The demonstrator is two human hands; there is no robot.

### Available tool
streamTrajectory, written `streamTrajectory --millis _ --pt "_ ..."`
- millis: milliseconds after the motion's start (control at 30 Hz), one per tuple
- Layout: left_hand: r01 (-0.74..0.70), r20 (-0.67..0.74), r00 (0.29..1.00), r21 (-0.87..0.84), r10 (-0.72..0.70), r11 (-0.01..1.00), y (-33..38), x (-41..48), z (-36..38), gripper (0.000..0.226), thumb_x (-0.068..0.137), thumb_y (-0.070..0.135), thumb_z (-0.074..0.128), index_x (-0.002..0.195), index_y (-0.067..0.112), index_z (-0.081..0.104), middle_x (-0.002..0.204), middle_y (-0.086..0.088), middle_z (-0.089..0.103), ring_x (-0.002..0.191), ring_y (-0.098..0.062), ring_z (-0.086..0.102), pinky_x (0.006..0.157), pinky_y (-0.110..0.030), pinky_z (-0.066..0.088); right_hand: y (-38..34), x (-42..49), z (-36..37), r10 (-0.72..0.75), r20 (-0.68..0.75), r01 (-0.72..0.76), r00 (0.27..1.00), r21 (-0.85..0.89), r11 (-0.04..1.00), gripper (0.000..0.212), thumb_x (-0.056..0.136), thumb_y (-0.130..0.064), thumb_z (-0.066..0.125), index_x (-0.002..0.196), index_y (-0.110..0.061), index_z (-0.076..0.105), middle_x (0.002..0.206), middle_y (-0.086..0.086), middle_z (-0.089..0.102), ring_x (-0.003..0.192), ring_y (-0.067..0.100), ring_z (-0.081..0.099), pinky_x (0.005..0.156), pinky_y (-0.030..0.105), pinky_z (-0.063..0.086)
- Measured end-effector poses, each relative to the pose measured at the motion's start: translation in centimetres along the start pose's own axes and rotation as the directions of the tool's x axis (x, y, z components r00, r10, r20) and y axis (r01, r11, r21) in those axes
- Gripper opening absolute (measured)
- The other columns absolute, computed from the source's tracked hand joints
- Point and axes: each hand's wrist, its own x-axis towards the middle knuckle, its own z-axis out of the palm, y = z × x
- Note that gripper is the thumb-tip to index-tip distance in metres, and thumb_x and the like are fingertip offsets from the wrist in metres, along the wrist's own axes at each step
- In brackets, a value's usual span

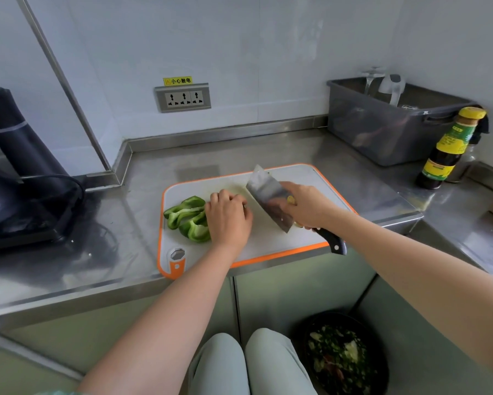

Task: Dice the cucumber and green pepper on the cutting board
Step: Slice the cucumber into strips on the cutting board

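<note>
A white cutting board (268,243) with an orange rim lies on the steel counter. Green pepper pieces (189,218) sit on its left part. My left hand (228,218) lies knuckles-up just right of the pepper, fingers curled down over something pale that is mostly hidden; a pale strip of cucumber (236,189) shows beyond the fingers. My right hand (305,206) grips a cleaver (268,195) by its black handle. The blade is tilted, its flat side up, right beside my left hand's fingertips.
A grey plastic tub (390,124) stands at the back right, with a dark sauce bottle (444,149) beside it. A black appliance (17,172) with a cable sits at the left. A wall socket (182,97) is behind the board. A bin with scraps (342,357) stands on the floor.
</note>
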Motion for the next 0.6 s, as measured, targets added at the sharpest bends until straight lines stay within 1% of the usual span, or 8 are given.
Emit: streamTrajectory --millis 67,167,233,300,367,433,500,600 --pt "0.001 0.013 1.0 0.006 -0.001 1.0 0.0 0.1 -0.1 0.02 0.084 0.024 0.059 0.1 0.02 0.07 0.106 -0.006 0.059 0.104 -0.031 0.047 0.084 -0.039 0.033 0.5 0.3 -0.5 0.054 -0.03 -0.053 0.998 0.02 0.998 0.052 0.094 -0.026 0.054 0.143 -0.022 0.038 0.06 -0.002 0.051 0.04 0.015 0.048 0.028 0.016 0.032" --pt "-0.007 0.01 1.0 0.004 0.007 1.0 0.0 0.2 -0.2 0.02 0.084 0.024 0.059 0.099 0.02 0.07 0.105 -0.006 0.06 0.104 -0.031 0.047 0.084 -0.038 0.033 1.6 0.5 -2.1 0.121 -0.078 -0.122 0.99 -0.01 0.992 0.052 0.095 -0.019 0.048 0.145 -0.017 0.033 0.058 0.002 0.053 0.041 0.018 0.049 0.036 0.023 0.038" --pt "-0.009 0.009 1.0 0.01 0.008 1.0 -0.1 0.4 -0.2 0.02 0.085 0.024 0.058 0.099 0.02 0.071 0.105 -0.006 0.061 0.104 -0.031 0.047 0.084 -0.039 0.033 2.1 0.2 -3.1 0.088 -0.019 -0.087 0.996 0.046 0.995 0.051 0.097 -0.022 0.05 0.145 -0.019 0.032 0.059 0.007 0.056 0.039 0.018 0.047 0.036 0.023 0.039" --pt "0.003 0.007 1.0 0.027 -0.004 1.0 -0.2 0.5 -0.2 0.02 0.086 0.024 0.057 0.1 0.02 0.07 0.105 -0.007 0.062 0.104 -0.031 0.046 0.084 -0.039 0.033 2.3 -0.4 -4.0 0.016 0.105 -0.027 0.994 0.101 0.994 0.051 0.096 -0.027 0.054 0.143 -0.024 0.033 0.06 0.008 0.058 0.037 0.016 0.044 0.036 0.021 0.038" --pt "0.017 -0.003 1.0 0.047 -0.017 0.999 -0.1 0.6 -0.3 0.02 0.087 0.024 0.055 0.1 0.021 0.07 0.104 -0.007 0.062 0.105 -0.031 0.046 0.083 -0.039 0.033 2.7 -0.8 -4.6 -0.031 0.228 0.012 0.973 0.086 0.996 0.045 0.096 -0.029 0.055 0.136 -0.025 0.038 0.061 0.007 0.058 0.038 0.015 0.044 0.039 0.023 0.039" --pt "0.024 -0.008 1.0 0.045 -0.024 0.999 0.0 0.6 -0.2 0.02 0.087 0.023 0.054 0.1 0.021 0.069 0.104 -0.007 0.062 0.106 -0.031 0.046 0.084 -0.039 0.033 3.2 -0.9 -4.4 -0.033 0.311 0.02 0.95 0.046 0.999 0.042 0.095 -0.029 0.056 0.133 -0.024 0.039 0.06 0.006 0.058 0.04 0.017 0.045 0.041 0.025 0.039" --pt "0.027 0.0 1.0 0.042 -0.027 0.999 0.1 0.5 -0.2 0.019 0.087 0.023 0.054 0.099 0.022 0.068 0.105 -0.007 0.062 0.106 -0.031 0.046 0.084 -0.039 0.032 3.9 -0.7 -4.0 -0.012 0.327 -0.008 0.945 0.059 0.998 0.039 0.095 -0.03 0.056 0.131 -0.023 0.042 0.061 0.006 0.058 0.043 0.019 0.044 0.043 0.026 0.039" --pt "0.037 0.016 0.999 0.044 -0.038 0.998 0.2 0.7 0.0 0.019 0.086 0.025 0.056 0.102 0.022 0.067 0.108 -0.007 0.058 0.106 -0.031 0.046 0.086 -0.038 0.033 4.7 0.1 -3.9 0.046 0.244 -0.068 0.969 0.085 0.994 0.035 0.095 -0.03 0.058 0.126 -0.02 0.046 0.063 0.009 0.058 0.045 0.019 0.041 0.041 0.024 0.038"
